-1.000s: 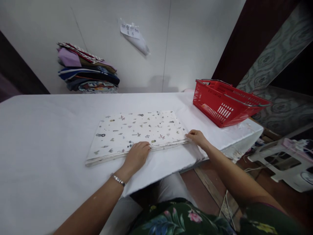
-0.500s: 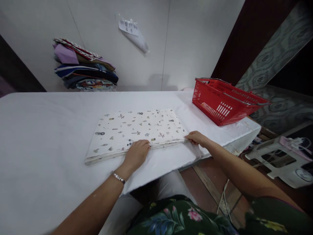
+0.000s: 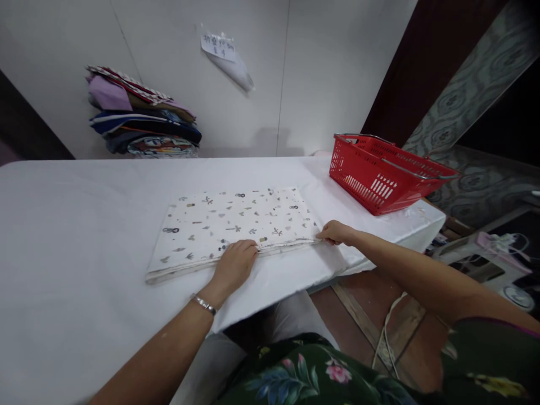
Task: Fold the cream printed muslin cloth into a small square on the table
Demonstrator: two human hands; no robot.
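Observation:
A folded white cloth with small printed motifs lies flat on the white-covered table. My left hand rests on its near edge, fingers together and curled over the fabric. At the cloth's near right corner, my right hand pinches the layered edge with closed fingers. A bracelet sits on my left wrist.
A red plastic basket stands on the table's right end. A stack of folded coloured clothes leans against the back wall at the left. A paper note hangs on the wall. White equipment sits on the floor to the right.
My right hand has slid slightly up and left along the cloth's corner. The left hand stays on the near edge. The view has shifted a little.

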